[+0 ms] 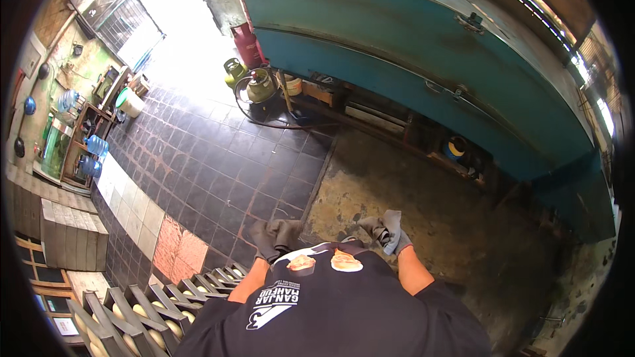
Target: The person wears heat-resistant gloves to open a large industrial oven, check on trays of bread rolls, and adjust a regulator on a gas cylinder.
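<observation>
Both my hands are in front of my dark shirt, wrapped in grey gloves or cloth. My left hand (266,246) is closed around a bunched dark grey cloth (286,230). A little way to the right, my right hand (399,241) is in a lighter blue-grey covering and grips a crumpled dark cloth (374,227). The fingers are mostly hidden by the fabric. At lower left, beside my left arm, stands a rack of metal trays (142,314) carrying rows of pale, rounded dough pieces.
A large teal metal oven (410,46) spans the far right side. Gas cylinders (259,86) and a hose stand at its left end. Stacked wooden boxes (73,235), blue water jugs (96,147) and a white bucket (130,101) line the left. Dark tiles meet rough concrete underfoot.
</observation>
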{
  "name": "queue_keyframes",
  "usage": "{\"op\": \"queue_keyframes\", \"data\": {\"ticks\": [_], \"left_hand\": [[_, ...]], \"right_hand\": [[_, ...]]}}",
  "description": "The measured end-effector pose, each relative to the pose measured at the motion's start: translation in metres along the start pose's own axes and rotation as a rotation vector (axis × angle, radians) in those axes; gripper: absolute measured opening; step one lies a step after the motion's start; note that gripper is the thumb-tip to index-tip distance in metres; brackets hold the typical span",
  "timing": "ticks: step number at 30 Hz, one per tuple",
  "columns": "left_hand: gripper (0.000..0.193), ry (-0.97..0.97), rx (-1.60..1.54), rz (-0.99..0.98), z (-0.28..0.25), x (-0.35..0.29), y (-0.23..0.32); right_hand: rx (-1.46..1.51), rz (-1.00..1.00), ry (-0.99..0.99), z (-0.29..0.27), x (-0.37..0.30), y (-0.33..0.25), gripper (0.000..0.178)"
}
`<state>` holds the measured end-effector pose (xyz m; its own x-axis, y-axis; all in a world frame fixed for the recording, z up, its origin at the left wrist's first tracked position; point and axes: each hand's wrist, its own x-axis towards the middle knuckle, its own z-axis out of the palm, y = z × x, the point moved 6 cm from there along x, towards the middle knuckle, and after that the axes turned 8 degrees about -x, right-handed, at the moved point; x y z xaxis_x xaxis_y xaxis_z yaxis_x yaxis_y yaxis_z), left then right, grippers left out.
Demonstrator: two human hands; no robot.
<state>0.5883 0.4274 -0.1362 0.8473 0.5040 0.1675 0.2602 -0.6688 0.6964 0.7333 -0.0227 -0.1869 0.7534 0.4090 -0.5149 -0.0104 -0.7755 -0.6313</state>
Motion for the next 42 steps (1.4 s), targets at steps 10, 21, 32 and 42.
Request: {"op": "queue_keyframes", "data": {"ticks": [10,21,32,42], "left_hand": [[0.024,-0.103,-0.967,-0.201,0.087,0.057,0.078],[0.020,-0.233,-0.348,0.597,0.206,0.151,0.215],[0.032,-0.582,-0.595,0.635,0.361,0.307,0.393],[0.037,-0.523,-0.918,0.408,0.480,0.385,0.529]], "right_hand": [[-0.012,0.143,0.217,-0.013,-0.041,0.095,0.022],[-0.011,0.284,0.390,-0.028,-0.090,0.185,0.025],[-0.154,0.230,0.608,-0.326,0.077,0.209,0.030],[-0.183,0.221,0.671,-0.515,0.264,0.053,0.046]]}}
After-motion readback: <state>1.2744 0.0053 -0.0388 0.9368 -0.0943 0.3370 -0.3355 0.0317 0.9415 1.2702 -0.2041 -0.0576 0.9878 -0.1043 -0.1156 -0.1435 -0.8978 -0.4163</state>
